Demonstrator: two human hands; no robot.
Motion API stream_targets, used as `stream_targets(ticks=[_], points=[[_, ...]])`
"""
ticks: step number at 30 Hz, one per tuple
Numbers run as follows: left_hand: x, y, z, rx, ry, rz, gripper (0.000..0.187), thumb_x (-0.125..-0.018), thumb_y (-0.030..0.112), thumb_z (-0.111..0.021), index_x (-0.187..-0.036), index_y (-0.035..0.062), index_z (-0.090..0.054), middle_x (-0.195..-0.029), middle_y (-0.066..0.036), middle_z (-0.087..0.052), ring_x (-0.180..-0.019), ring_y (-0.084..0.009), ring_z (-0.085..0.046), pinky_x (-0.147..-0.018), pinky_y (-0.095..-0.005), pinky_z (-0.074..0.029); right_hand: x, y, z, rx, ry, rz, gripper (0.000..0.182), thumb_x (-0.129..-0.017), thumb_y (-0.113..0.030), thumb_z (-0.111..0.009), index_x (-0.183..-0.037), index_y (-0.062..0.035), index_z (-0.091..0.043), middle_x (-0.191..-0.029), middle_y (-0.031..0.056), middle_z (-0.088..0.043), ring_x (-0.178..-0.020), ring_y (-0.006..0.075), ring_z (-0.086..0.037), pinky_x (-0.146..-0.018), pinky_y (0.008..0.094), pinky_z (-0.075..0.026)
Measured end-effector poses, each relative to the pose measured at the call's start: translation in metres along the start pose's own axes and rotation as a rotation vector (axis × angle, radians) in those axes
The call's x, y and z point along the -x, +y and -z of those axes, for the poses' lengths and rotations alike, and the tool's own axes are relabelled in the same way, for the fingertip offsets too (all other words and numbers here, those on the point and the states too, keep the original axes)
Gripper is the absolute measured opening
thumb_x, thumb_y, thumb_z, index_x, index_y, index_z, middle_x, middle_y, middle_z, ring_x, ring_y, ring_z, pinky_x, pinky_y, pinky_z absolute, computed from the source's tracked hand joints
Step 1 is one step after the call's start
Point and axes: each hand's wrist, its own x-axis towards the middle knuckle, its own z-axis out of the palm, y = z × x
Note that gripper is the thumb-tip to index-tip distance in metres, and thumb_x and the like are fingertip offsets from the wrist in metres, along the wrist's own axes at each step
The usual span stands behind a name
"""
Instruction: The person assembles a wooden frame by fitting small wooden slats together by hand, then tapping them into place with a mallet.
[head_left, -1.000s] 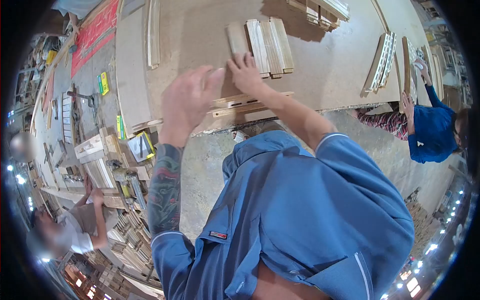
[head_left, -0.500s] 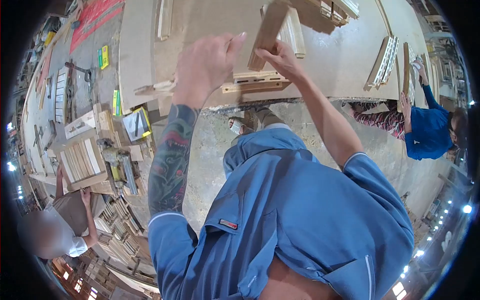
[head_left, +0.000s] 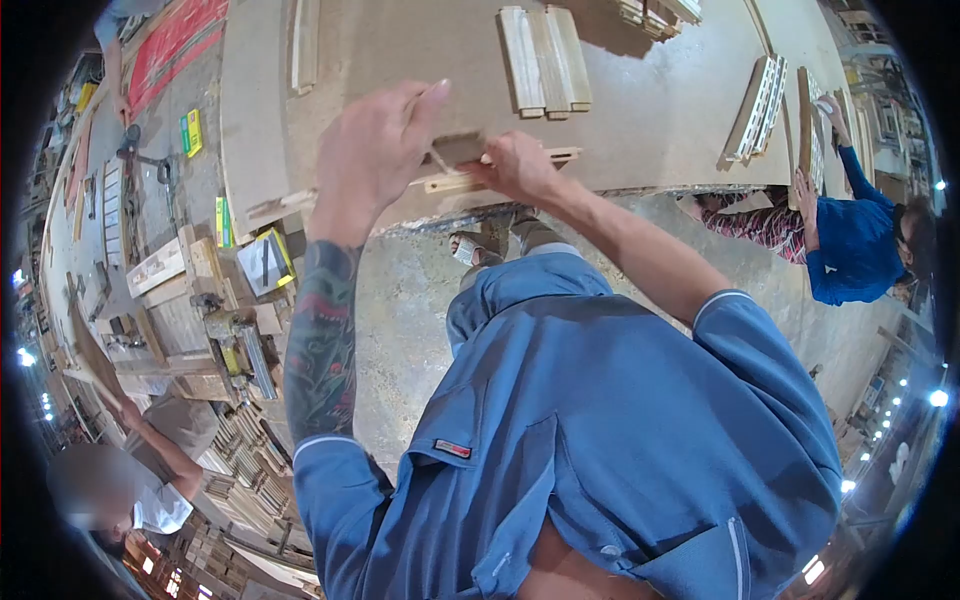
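Note:
My right hand [head_left: 520, 168] is closed on a short wooden piece [head_left: 458, 150], which is seen nearly end-on above the slotted wooden strip [head_left: 455, 183] by the table's near edge. Up at the left, my left hand [head_left: 378, 140] is raised over the table [head_left: 400, 60], with its thumb pointing up; its fingers are turned away, so what they hold, if anything, is hidden. Several pale wooden slats [head_left: 545, 62] lie side by side beyond my right hand.
A co-worker in blue [head_left: 855, 240] handles slotted strips at the right. Another person [head_left: 165, 500] works at a cluttered bench lower left. A third person's arm [head_left: 112, 70] reaches in at upper left. Yellow-edged packets [head_left: 268, 262] lie left of my forearm.
My right hand has brought the wooden piece down and left to the table's near edge, uncovering the slats. My left hand has shifted slightly left and down. The lower-left person now lifts a long board.

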Motion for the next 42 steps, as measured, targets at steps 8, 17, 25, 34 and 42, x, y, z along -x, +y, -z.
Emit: stream_targets(ticks=[8, 17, 25, 34, 42], points=[[-0.028, 0.046, -0.011, 0.081, 0.074, -0.093, 0.052, -0.102, 0.051, -0.046, -0.112, 0.0064, -0.072, -0.106, -0.019, -0.071, -0.1, -0.0381, -0.067, -0.084, -0.0418, -0.052, -0.002, 0.016, -0.01, -0.06, 0.117, 0.142, 0.03, -0.087, -0.026, -0.072, -0.112, -0.0115, -0.065, -0.069, 0.0126, -0.066, -0.066, 0.0372, -0.065, -0.056, 0.0477, -0.05], [-0.045, 0.041, -0.033, -0.042, -0.009, 0.021, 0.061, -0.099, 0.06, -0.044, -0.106, 0.0072, -0.073, -0.094, -0.017, -0.072, -0.089, -0.0383, -0.068, -0.075, -0.046, -0.052, 0.001, 0.065, 0.034, -0.229, -0.1, 0.139, 0.052, -0.086, -0.016, -0.067, -0.137, -0.0171, -0.057, -0.124, 0.0146, -0.067, -0.112, 0.0355, -0.063, -0.096, 0.0447, -0.051], [-0.034, 0.047, -0.028, -0.114, 0.108, -0.084, 0.057, -0.099, 0.061, -0.045, -0.106, 0.0111, -0.074, -0.091, -0.015, -0.072, -0.085, -0.0382, -0.068, -0.072, -0.0469, -0.052, -0.007, 0.011, 0.054, -0.083, -0.271, 0.105, 0.054, -0.084, -0.026, -0.072, -0.135, -0.0152, -0.058, -0.12, 0.0175, -0.067, -0.111, 0.036, -0.063, -0.094, 0.0446, -0.051], [-0.009, 0.013, -0.018, -0.151, 0.266, 0.151, 0.05, -0.101, 0.054, -0.044, -0.099, 0.0122, -0.072, -0.082, -0.019, -0.069, -0.08, -0.0423, -0.066, -0.07, -0.0517, -0.051, 0.002, -0.004, 0.03, -0.364, -0.098, -0.002, 0.036, -0.087, -0.037, -0.073, -0.11, -0.0084, -0.074, -0.091, 0.0195, -0.073, -0.077, 0.0311, -0.071, -0.069, 0.038, -0.055], [-0.009, 0.021, -0.018, -0.118, 0.312, 0.123, 0.043, -0.101, 0.047, -0.044, -0.102, 0.0118, -0.069, -0.08, -0.02, -0.069, -0.077, -0.0425, -0.066, -0.067, -0.0529, -0.051, 0.001, -0.016, 0.022, 0.032, -0.172, -0.181, 0.032, -0.09, -0.031, -0.072, -0.107, -0.0043, -0.074, -0.081, 0.017, -0.073, -0.065, 0.0264, -0.068, -0.061, 0.0357, -0.052]])
